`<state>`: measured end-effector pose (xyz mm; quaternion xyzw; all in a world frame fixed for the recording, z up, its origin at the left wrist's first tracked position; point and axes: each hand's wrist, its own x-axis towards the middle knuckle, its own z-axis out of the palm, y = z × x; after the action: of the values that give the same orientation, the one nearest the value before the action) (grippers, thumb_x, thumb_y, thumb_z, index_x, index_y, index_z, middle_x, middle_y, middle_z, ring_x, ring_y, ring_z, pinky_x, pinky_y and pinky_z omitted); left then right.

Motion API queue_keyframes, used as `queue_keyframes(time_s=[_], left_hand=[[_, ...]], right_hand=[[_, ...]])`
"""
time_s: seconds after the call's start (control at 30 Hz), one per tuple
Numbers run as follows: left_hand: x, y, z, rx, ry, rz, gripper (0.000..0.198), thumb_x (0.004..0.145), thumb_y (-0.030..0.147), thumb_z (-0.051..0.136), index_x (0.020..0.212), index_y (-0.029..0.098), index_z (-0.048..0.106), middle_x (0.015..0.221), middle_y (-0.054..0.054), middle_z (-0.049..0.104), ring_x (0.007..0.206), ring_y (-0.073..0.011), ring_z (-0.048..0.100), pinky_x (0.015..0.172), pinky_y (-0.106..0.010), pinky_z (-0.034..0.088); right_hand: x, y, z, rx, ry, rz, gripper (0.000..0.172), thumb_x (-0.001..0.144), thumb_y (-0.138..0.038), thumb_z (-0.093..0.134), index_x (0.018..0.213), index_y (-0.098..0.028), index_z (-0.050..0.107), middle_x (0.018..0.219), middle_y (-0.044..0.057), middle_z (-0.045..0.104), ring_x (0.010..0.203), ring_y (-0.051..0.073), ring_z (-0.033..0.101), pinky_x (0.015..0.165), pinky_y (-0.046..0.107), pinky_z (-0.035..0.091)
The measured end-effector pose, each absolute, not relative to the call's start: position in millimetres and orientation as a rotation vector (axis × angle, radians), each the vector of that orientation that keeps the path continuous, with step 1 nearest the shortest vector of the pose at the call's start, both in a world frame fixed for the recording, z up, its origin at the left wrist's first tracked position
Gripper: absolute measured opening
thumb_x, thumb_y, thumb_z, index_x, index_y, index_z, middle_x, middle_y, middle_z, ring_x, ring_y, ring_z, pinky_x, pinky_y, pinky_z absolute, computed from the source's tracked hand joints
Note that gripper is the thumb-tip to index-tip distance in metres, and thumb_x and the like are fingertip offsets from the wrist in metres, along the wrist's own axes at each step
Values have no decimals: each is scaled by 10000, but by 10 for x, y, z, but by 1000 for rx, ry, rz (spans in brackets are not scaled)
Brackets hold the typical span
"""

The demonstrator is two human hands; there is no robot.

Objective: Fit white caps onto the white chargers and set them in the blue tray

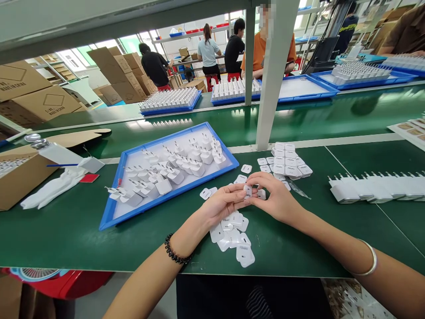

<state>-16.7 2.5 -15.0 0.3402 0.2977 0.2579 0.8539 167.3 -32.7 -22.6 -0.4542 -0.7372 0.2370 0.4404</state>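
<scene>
My left hand (pixel 223 203) and my right hand (pixel 277 197) meet above the green bench, closed around a small white square charger cover (pixel 247 191) with printing on it. My left thumb presses on its face, while the fingertips of my right hand pinch at its other side. Below my hands lies a loose pile of similar white covers (pixel 234 237). Beyond my right hand, more covers stand in neat stacks (pixel 285 161). To the left, a blue-rimmed tray (pixel 114 188) holds many white plug chargers (pixel 175 175), prongs mostly up.
A row of white plug housings (pixel 378 188) stands at right. A white post (pixel 267 110) rises behind the stacks. At left are a cardboard box (pixel 20 181), a pump bottle (pixel 59 153) and white gloves (pixel 53 188). Filled trays (pixel 172 110) and several people are across the line.
</scene>
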Motion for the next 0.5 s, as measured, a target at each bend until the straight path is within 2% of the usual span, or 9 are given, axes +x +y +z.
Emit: queue_keyframes(time_s=[0.1, 0.27, 0.37, 0.5], left_hand=[[-157, 16, -121, 748, 610, 539, 304, 841, 144, 676, 1144, 117, 658, 1138, -128, 702, 1083, -204, 664, 1070, -330, 442], [-167, 36, -70, 919, 756, 615, 313, 849, 249, 669, 1139, 133, 647, 1124, -118, 698, 1034, -219, 673, 999, -368, 490], [-185, 49, -69, 1361, 957, 711, 314, 851, 291, 652, 1135, 156, 636, 1095, -104, 694, 996, -226, 663, 932, -386, 512], [-198, 32, -127, 2162, 1169, 717, 239, 863, 178, 588, 1096, 175, 639, 1117, -90, 667, 1068, -249, 594, 959, -430, 475]], right_hand=[[1704, -303, -206, -1108, -1856, 522, 191, 778, -149, 668, 952, -215, 623, 1044, 92, 662, 1005, 263, 598, 880, 453, 500], [1811, -211, -153, -1178, -1690, 560, 150, 783, -255, 699, 919, -223, 643, 1004, 76, 685, 944, 251, 617, 702, 364, 535], [1871, -153, -146, -1263, -1600, 590, 191, 774, -306, 713, 936, -221, 660, 1026, 69, 687, 939, 248, 618, 702, 365, 536], [1893, -119, -200, -1313, -1662, 611, 207, 786, -302, 703, 969, -215, 660, 1059, 75, 687, 936, 249, 618, 729, 382, 535]])
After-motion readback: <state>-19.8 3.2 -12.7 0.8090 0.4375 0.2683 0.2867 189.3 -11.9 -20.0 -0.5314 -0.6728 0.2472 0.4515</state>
